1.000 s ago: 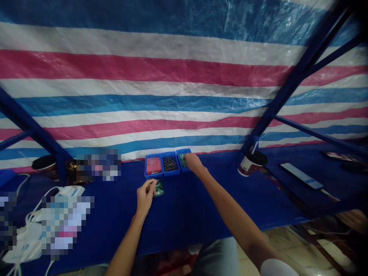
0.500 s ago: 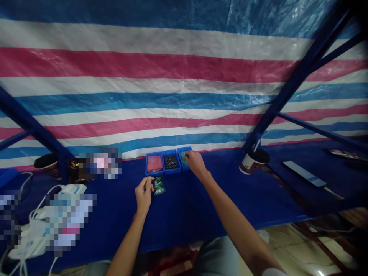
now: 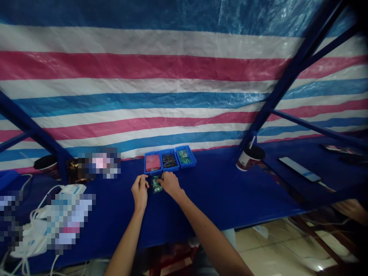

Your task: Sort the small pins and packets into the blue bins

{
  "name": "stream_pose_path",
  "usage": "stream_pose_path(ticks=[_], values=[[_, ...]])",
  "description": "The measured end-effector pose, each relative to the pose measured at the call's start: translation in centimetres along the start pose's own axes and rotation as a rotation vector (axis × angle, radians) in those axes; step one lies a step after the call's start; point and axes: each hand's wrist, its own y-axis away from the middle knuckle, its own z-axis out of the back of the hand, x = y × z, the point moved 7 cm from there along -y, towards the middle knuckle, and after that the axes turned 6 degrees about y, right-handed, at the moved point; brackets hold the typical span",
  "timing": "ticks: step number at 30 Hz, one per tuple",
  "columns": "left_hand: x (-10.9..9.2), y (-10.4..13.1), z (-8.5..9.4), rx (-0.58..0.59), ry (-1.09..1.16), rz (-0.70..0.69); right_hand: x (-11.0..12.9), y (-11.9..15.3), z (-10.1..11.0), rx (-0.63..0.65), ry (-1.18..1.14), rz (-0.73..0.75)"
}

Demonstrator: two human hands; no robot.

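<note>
In the head view, a small green packet [image 3: 156, 184] is laid on a blue table [image 3: 224, 188], flanked by two bare hands. At three o'clock from it, its edge is met by the fingertips of the right hand [image 3: 171, 183], bunched together; whether anything is pinched in them cannot be told. At nine o'clock, the left hand [image 3: 140, 191] is held with fingers loosely curled, its grasp also unclear. The packet is probably best steadied flat by the left fingertips while light work is done by the right, with its middle left uncreased.

Just past it, a bin of pink pieces [image 3: 152, 173] is set at twelve o'clock, a bin of screws [image 3: 171, 169] at one, and a bin of green packets [image 3: 189, 165] between one and two. Knuckles could be caught on those near walls. Well apart, a cup [image 3: 250, 158] is stood between two and three, a phone [image 3: 299, 169] is placed near three, and a white power strip [image 3: 75, 189] is seen near nine.
</note>
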Motion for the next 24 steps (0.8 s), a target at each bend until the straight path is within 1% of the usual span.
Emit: stream_pose_path(ticks=[5,9,14,16,18,22,24], values=[[-0.2,-0.1,-0.1,0.007,0.004,-0.012,-1.1,-1.0,-0.6,0.001,-0.239,0.008],[-0.6,0.2,-0.1,0.014,0.009,-0.024,-2.6,-1.3,-0.7,-0.027,-0.466,0.079],[-1.5,0.5,-0.5,0.037,-0.092,-0.072,-4.1,-1.0,-0.8,0.014,-0.832,0.179],[-1.9,0.6,-1.0,0.079,-0.119,-0.093,-4.2,-0.6,-0.3,-0.008,-0.953,0.225],[-2.1,0.6,-1.7,0.149,-0.149,-0.117,-4.0,-0.1,0.2,-0.037,-1.026,0.255],[-2.0,1.1,-3.2,0.346,-0.209,-0.136,-3.4,1.0,0.7,-0.079,-1.082,0.275],[-2.0,1.5,-3.6,0.410,-0.213,-0.145,-3.2,1.3,0.6,-0.071,-1.094,0.282]])
